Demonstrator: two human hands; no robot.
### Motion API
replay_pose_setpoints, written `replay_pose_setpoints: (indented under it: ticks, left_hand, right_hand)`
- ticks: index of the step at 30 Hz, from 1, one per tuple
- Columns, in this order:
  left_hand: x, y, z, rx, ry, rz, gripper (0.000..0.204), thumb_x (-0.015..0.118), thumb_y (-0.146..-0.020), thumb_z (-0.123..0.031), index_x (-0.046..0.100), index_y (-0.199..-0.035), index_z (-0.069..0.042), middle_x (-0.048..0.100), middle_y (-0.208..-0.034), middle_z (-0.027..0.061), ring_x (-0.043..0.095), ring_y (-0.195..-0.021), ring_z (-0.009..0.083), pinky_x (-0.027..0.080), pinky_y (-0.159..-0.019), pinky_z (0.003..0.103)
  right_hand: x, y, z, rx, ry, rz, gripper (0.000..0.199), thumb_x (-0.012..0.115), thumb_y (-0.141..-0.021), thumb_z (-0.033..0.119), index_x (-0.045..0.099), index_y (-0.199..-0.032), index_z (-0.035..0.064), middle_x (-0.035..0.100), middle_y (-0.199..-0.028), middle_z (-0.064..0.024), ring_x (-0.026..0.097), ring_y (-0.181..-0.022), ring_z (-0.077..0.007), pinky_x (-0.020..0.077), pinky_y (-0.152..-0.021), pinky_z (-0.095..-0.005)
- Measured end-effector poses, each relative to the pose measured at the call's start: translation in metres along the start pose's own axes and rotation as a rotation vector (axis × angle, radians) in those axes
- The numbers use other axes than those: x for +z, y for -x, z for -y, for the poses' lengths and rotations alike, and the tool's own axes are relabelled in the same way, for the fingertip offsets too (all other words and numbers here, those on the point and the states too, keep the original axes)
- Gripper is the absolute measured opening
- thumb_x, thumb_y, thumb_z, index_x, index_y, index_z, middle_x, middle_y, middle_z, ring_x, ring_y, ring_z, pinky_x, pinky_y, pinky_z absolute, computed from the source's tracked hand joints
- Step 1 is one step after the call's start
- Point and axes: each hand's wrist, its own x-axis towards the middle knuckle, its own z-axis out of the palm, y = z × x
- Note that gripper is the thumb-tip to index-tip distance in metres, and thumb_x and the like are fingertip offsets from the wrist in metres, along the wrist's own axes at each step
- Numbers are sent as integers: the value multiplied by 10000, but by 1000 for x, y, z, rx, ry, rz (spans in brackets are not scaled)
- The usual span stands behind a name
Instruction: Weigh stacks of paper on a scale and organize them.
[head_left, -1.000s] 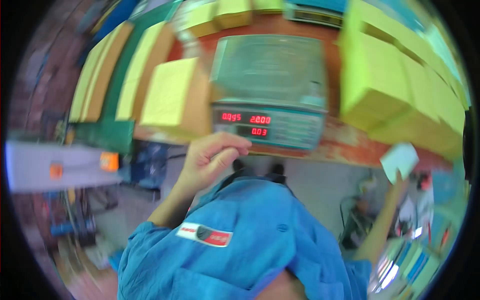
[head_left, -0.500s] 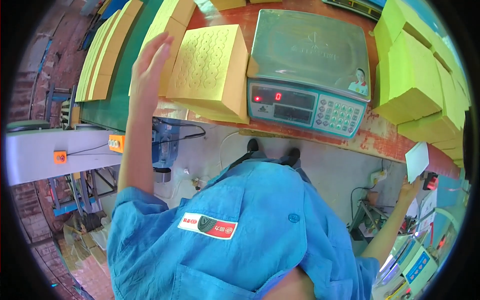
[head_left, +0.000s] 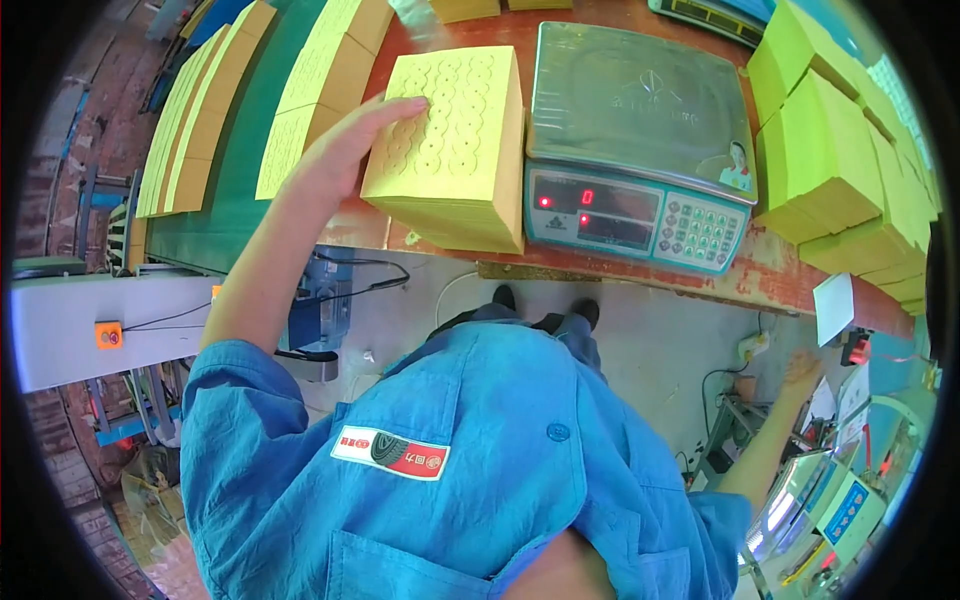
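Note:
My left hand (head_left: 355, 142) is at the left side of a tall stack of yellow sheets (head_left: 465, 160). Its thumb lies across the stack's top, which carries rows of scalloped round cut-outs; the other fingers are hidden down the side. Close beside the stack, to its right, stands a teal bench scale (head_left: 640, 110) with a bare metal pan and lit red display. Low at the right, away from the stack, is my right hand (head_left: 798, 370), small and smeared, its fingers not clear. It sits just below a white card (head_left: 834, 309) at the table edge, with a gap between.
More yellow stacks (head_left: 825, 150) are piled on the red table (head_left: 745, 278) at the right. On the left, a green belt (head_left: 235, 150) carries rows of yellow blocks (head_left: 318, 75). A grey machine frame (head_left: 60, 330) with an orange switch box (head_left: 109, 335) is at the lower left.
My left hand has come down onto the yellow stack from above its left side. My right hand has dropped a little away from the white card. The whole view has shifted slightly.

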Motion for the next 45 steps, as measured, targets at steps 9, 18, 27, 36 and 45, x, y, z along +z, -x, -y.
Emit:
replay_pose_setpoints:
  ticks: [9, 18, 27, 36, 45]
  left_hand:
    - [-22, -45, -7, 91, -290, 109, 429, 702, -820, -363, 627, -1078, -29, 688, -960, 61, 669, -820, 122, 539, -746, 278]
    - [-23, 9, 30, 87, -234, 217, 565, 663, -864, -315, 467, -1313, -32, 611, -1142, 79, 603, -1011, 137, 480, -895, 300]
    - [-12, 105, 45, -269, 258, 54, 599, 583, -913, -329, 387, -1372, 2, 560, -1273, 129, 587, -1120, 192, 466, -953, 318]
    - [20, 137, -7, 166, 397, -29, 560, 517, -938, -255, 329, -1396, 8, 517, -1314, 174, 579, -1148, 239, 488, -957, 362]
    - [113, -25, -72, 142, 280, 187, 507, 631, -885, -342, 500, -1302, -85, 578, -1262, 73, 566, -1146, 182, 483, -920, 415]
  right_hand:
    - [249, 346, -158, 592, 415, 1018, 458, 580, -901, 350, 545, -1197, 1, 636, -1064, -163, 642, -933, -252, 524, -799, -358]
    - [340, 412, -231, 1059, -45, 1045, 683, 592, -862, 474, 446, -1350, 19, 520, -1342, -133, 472, -1241, -280, 320, -1055, -425]
    - [364, 436, -202, 899, 93, 1294, 663, 593, -902, 371, 371, -1395, -12, 521, -1325, -124, 482, -1223, -219, 395, -994, -364]
    - [439, 410, -88, 313, 211, 1596, 661, 642, -892, 301, 353, -1395, -16, 501, -1313, -111, 463, -1219, -194, 369, -1026, -337]
    - [508, 262, -19, 462, 228, 1320, 549, 507, -943, 467, 491, -1293, 44, 622, -1153, -96, 628, -999, -168, 517, -847, -347]
